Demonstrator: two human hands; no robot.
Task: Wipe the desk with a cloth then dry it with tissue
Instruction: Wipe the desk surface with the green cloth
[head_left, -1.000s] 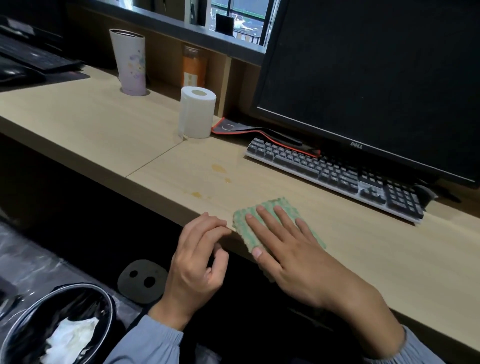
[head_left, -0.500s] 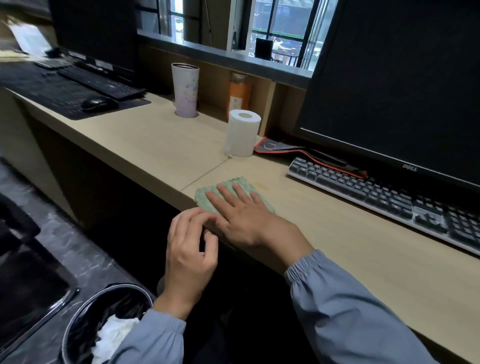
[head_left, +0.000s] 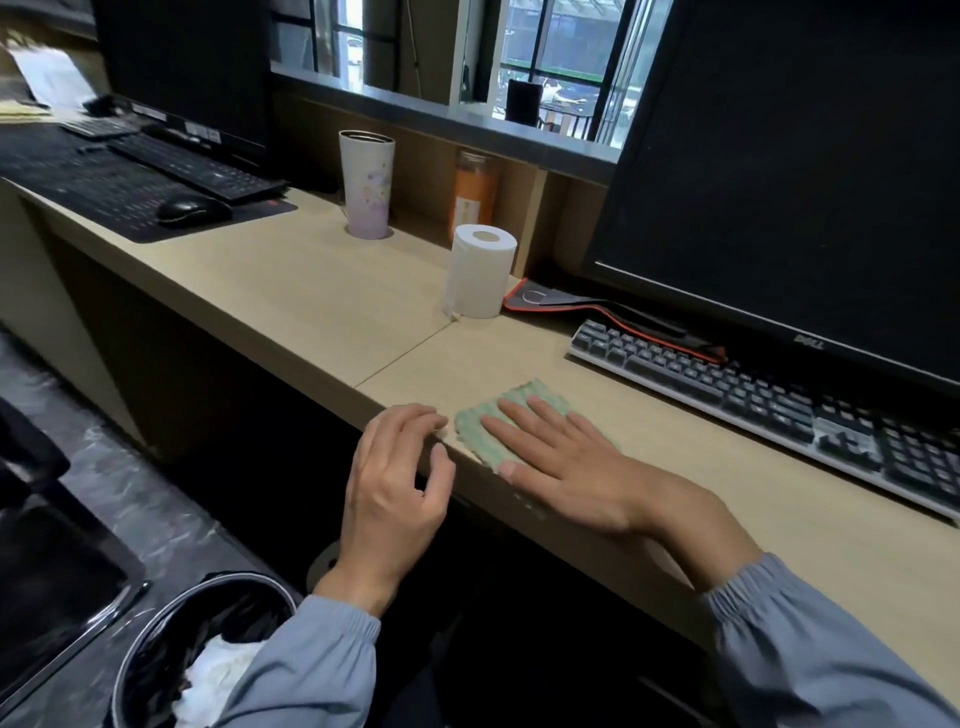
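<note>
A long pale wooden table (head_left: 311, 291) runs beneath a window ledge, with dark floor below it. At the lower left stands a black-lined bin (head_left: 171, 597) with crumpled white paper inside. On the table's far left, a mouse (head_left: 193, 209) sits on a black mat in front of a dark keyboard (head_left: 197, 166). Further along stand a pale tumbler (head_left: 366, 184), an orange bottle (head_left: 475, 195) in a recess, and an upright tissue roll (head_left: 480, 270) at the seam between two table sections. At the near edge the left hand (head_left: 395, 483) holds nothing, its fingers loosely curled with the tips at the table's front lip. Just beside it, the green cloth (head_left: 474, 434) lies on the table, pressed under the right hand (head_left: 566, 467), whose fingers are spread flat and straight across it. To the right a grey keyboard (head_left: 753, 395) lies before a large dark monitor (head_left: 779, 182).
</note>
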